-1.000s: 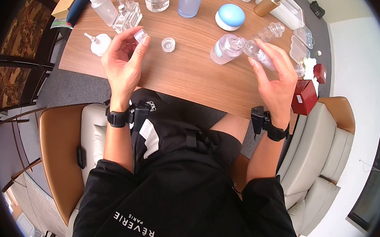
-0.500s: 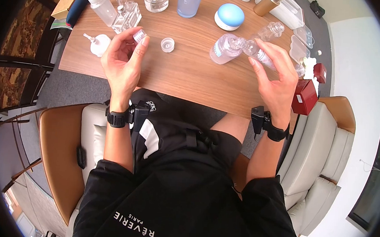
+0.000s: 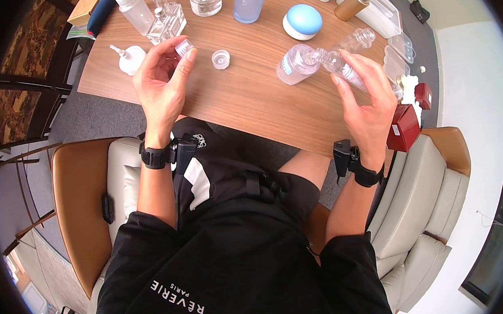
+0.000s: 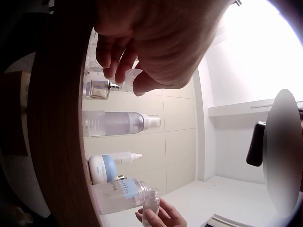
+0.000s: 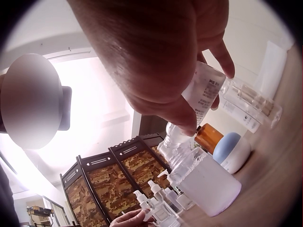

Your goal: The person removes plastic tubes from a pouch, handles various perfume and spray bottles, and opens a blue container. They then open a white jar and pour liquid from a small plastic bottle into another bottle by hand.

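Note:
My left hand [image 3: 162, 86] pinches a small clear cap [image 3: 184, 48] between thumb and fingertips, above the table's near left part. My right hand [image 3: 370, 104] grips a small clear bottle [image 3: 333, 61] with printing on its side. It is tipped over, its neck at the open mouth of a wider bottle [image 3: 295, 71]. That wider bottle stands upright with a blue label and holds cloudy, pale liquid with bubbles near the top, seen in the right wrist view [image 5: 210, 184]. Between the hands, a second clear cap [image 3: 221, 59] lies on the wooden table [image 3: 238, 98].
A blue-lidded jar [image 3: 303, 22] and a tall blue bottle [image 3: 249, 2] stand behind. Glass perfume bottles [image 3: 167, 24] and a white pump-top container [image 3: 131, 60] are at left. Another clear bottle [image 3: 360, 41] lies beyond the right hand, with a red box [image 3: 404, 128] at the right edge.
Both hands keep nearly the same pose. The small bottle stays tipped at the wider bottle's mouth, with only a slight shift of the right hand and fingers.

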Available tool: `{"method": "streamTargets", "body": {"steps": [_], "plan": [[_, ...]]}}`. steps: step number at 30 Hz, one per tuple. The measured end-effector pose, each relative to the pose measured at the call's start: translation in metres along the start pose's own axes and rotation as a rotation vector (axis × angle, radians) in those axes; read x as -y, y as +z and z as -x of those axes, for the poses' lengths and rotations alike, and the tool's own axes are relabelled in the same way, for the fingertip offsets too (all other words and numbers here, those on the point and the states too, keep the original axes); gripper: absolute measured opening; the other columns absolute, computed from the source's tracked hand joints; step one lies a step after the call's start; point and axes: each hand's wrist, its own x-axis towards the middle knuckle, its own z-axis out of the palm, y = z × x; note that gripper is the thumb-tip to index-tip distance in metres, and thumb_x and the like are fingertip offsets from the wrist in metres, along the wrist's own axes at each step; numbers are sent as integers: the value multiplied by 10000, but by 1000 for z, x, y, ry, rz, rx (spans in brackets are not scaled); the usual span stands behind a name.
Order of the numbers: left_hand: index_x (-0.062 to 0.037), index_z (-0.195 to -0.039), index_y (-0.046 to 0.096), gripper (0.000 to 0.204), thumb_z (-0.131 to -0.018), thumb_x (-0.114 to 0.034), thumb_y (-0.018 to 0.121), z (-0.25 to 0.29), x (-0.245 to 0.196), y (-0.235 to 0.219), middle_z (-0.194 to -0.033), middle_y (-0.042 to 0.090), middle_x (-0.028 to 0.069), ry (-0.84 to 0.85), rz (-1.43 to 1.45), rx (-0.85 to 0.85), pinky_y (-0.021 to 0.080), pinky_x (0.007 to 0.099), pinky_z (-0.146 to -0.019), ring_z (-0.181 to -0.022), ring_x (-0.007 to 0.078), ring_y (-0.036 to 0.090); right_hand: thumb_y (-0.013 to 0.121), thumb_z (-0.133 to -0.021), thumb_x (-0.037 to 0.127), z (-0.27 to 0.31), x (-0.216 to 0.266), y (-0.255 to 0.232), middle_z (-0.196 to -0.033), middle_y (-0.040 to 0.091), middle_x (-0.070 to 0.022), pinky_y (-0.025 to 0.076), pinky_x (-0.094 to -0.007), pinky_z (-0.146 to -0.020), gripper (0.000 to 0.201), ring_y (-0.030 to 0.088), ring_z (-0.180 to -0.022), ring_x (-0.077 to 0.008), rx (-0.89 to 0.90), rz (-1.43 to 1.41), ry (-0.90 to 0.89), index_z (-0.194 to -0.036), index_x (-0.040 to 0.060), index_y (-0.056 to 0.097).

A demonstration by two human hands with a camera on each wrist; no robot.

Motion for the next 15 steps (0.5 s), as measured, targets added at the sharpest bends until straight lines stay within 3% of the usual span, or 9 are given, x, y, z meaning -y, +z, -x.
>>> {"method": "streamTargets", "body": {"steps": [3, 6, 15], "plan": [[24, -1286, 713, 323, -974, -16, 785, 1, 2, -3, -1113, 740, 59, -6, -1, 24, 543, 247, -884, -999, 106, 682, 826, -841, 6, 0, 0, 0, -1174, 750, -112, 577, -368, -934, 410, 722, -1066, -266, -4, -6, 5, -1241, 82, 783], [26, -1286, 712, 323, -974, -16, 784, 1, 2, -3, -1119, 743, 65, -29, -14, 17, 546, 250, -892, -1007, 111, 687, 844, -840, -15, 0, 1, -3, -1195, 746, -132, 558, -355, -979, 431, 720, -1109, -257, 18, -2, 24, -1259, 49, 766], [29, -1288, 711, 327, -974, -20, 786, 1, 3, -3, -1137, 747, 77, -18, -13, 18, 552, 257, -901, -1027, 119, 694, 827, -836, 1, -1, 0, -2, -1175, 754, -112, 575, -368, -939, 409, 724, -1081, -268, -10, 3, -9, -1236, 82, 787]]}}
